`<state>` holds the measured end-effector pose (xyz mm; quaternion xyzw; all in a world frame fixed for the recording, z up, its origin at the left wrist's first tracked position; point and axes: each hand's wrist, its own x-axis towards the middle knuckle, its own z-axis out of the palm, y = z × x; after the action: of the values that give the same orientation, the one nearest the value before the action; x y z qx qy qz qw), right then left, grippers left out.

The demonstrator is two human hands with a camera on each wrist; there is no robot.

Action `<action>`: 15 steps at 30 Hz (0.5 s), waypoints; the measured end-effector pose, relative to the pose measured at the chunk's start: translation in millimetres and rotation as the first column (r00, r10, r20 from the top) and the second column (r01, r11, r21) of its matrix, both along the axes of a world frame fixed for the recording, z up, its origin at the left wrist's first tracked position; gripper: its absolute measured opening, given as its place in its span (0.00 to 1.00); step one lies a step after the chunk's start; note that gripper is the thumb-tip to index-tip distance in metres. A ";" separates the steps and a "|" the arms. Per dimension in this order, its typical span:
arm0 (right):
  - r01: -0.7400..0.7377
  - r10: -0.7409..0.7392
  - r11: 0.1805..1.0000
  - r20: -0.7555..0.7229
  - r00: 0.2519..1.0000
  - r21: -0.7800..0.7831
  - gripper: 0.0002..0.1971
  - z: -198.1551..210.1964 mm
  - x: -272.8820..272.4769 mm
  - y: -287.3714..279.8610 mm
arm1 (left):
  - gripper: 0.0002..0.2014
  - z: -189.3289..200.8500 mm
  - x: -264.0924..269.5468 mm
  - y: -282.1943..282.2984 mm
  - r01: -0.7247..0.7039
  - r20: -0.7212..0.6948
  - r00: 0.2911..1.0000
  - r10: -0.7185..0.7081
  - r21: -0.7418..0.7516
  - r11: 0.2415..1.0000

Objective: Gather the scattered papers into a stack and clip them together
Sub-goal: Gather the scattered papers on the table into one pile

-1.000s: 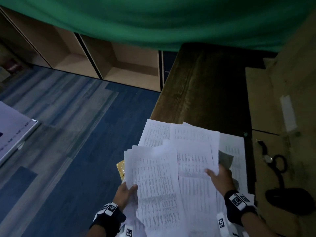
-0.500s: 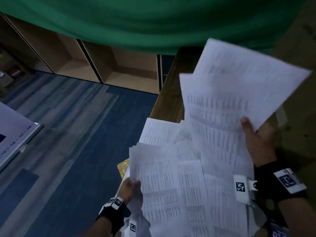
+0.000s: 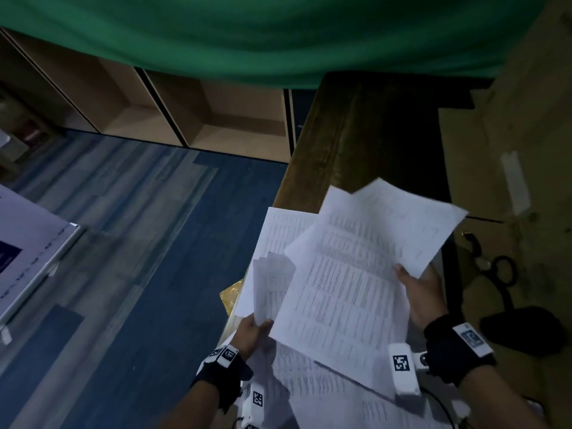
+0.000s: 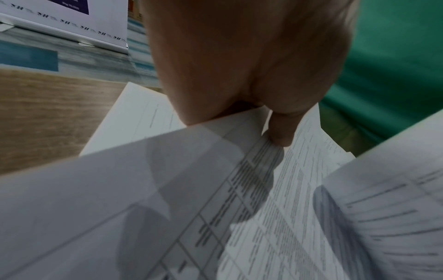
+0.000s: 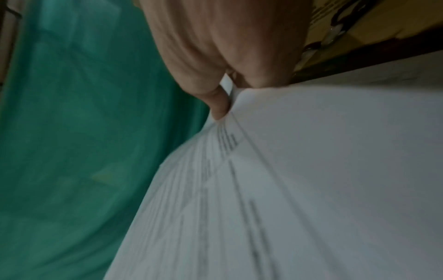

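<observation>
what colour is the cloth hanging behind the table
Green cloth, clearest in the head view.

- A green curtain [image 3: 247, 41] hung at 12 o'clock.
- Open wooden shelves [image 3: 216, 119] stood beneath it.
- Blue-grey floor [image 3: 123, 243] spread toward 9 o'clock.
- Light was dim.

Dark wooden table [image 3: 340, 144] under loose printed sheets [image 3: 278, 230] at its near end.

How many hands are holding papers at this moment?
2. The left hand grips a curled bunch of papers; the right hand holds larger sheets above the table. More sheets may be hidden beneath.
</observation>
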<state>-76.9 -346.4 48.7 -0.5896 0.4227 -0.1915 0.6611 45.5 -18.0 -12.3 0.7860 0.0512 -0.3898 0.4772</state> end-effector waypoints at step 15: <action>-0.373 0.395 0.897 -0.051 0.917 0.236 0.19 -20.2 -13.5 28.0 | 0.16 -10.1 1.4 5.5 -0.064 -0.104 0.993 0.062 -0.018 0.998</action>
<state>-90.4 -318.4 28.5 -0.5926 0.3484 0.0199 0.7260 46.9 -12.5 -22.4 0.7576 0.0962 -0.4151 0.4944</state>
